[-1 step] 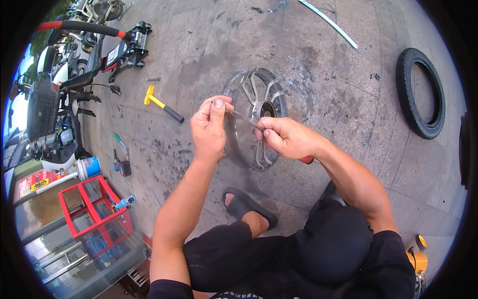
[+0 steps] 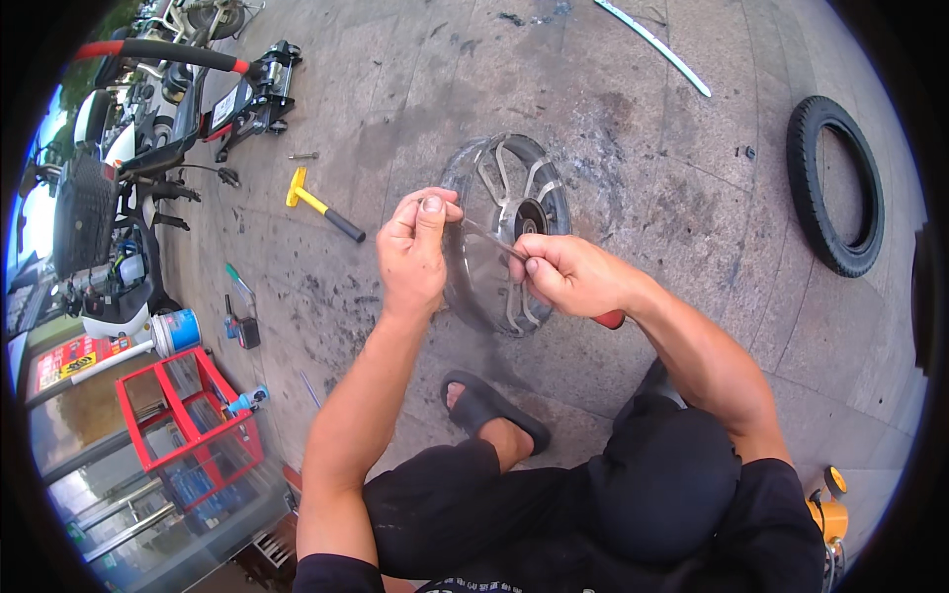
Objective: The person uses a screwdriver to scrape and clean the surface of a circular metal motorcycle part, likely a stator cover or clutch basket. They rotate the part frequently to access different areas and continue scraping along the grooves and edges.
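My left hand (image 2: 417,247) is closed in a pinch at the tip of a thin metal rod with a red handle (image 2: 484,233). My right hand (image 2: 565,270) is closed around the same rod further along. A red end shows below my right wrist, in line with the shaft; the part between is hidden by the hand. Behind the rod, a spoked metal wheel rim (image 2: 542,181) stands upright on the paving, its hub just beyond my right fingers. My hands cover part of the rim.
A hammer (image 2: 314,206) with a yellow head lies left of the rim. A black tyre (image 2: 796,178) lies at the right, a pale strip (image 2: 657,47) at the far side. A red frame (image 2: 148,415) and parked scooters (image 2: 124,198) line the left. My sandalled foot (image 2: 494,413) is near the rim.
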### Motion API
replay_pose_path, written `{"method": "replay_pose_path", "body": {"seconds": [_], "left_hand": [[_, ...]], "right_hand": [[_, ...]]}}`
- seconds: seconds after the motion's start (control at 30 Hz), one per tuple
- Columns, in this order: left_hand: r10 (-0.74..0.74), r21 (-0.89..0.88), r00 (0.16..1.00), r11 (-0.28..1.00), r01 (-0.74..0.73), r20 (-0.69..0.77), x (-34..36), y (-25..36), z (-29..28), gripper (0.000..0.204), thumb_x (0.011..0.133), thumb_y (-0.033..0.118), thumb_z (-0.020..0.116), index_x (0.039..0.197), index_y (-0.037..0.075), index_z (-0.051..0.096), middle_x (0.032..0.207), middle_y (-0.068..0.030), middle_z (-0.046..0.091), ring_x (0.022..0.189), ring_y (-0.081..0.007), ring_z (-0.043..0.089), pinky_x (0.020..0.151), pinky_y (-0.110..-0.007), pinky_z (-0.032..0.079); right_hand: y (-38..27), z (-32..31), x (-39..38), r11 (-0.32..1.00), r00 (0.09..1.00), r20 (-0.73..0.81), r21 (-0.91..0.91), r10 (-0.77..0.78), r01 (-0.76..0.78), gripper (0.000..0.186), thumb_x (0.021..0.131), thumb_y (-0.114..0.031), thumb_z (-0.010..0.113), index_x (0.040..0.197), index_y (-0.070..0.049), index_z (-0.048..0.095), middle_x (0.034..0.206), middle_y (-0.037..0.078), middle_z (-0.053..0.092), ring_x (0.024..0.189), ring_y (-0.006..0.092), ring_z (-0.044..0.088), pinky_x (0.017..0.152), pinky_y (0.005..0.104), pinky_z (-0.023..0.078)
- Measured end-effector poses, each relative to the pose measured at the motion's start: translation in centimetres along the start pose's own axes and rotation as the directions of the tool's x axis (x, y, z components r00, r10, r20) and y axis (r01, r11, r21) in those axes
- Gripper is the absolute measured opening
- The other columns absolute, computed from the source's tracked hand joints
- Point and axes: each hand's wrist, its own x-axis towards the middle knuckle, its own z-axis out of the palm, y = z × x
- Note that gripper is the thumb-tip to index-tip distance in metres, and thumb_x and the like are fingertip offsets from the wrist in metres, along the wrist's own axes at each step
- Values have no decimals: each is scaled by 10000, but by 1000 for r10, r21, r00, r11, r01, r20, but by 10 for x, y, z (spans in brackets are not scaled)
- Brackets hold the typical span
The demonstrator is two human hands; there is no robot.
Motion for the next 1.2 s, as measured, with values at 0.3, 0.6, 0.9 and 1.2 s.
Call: {"method": "replay_pose_path", "body": {"seconds": [0.3,0.6,0.9,1.2], "left_hand": [[-99,-199,982,978,67,-160,5,-19,-6,166,982,135,638,1055,-15,646,1035,-79,666,890,-133,626,860,-301,536],[-260,-94,965,961,262,25,2,-13,2,212,1036,195,545,1045,-1,625,1022,-85,704,858,-111,613,825,-266,493],[-358,58,931,933,355,75,3,-11,-5,305,1064,300,484,936,54,611,779,-24,642,728,-83,565,687,-247,464],[-402,-3,914,915,403,46,7,-12,-4,290,1060,316,489,916,89,598,752,-19,649,617,-58,527,527,-228,419]], "right_hand": [[7,-3,-4,956,995,87,282,57,-79,241,1060,-183,318,1010,-67,524,658,7,516,486,79,495,470,238,435],[10,-5,0,928,989,-82,363,124,-86,185,1012,-144,392,1017,-48,550,660,15,543,529,108,532,501,293,462],[5,4,3,878,991,-130,-478,-27,-39,187,870,-131,517,1039,-79,579,783,227,647,772,461,633,676,542,498],[14,-13,35,860,884,-444,-498,-144,-110,156,910,-144,506,1013,-50,577,795,246,658,802,446,647,683,547,497]]}}
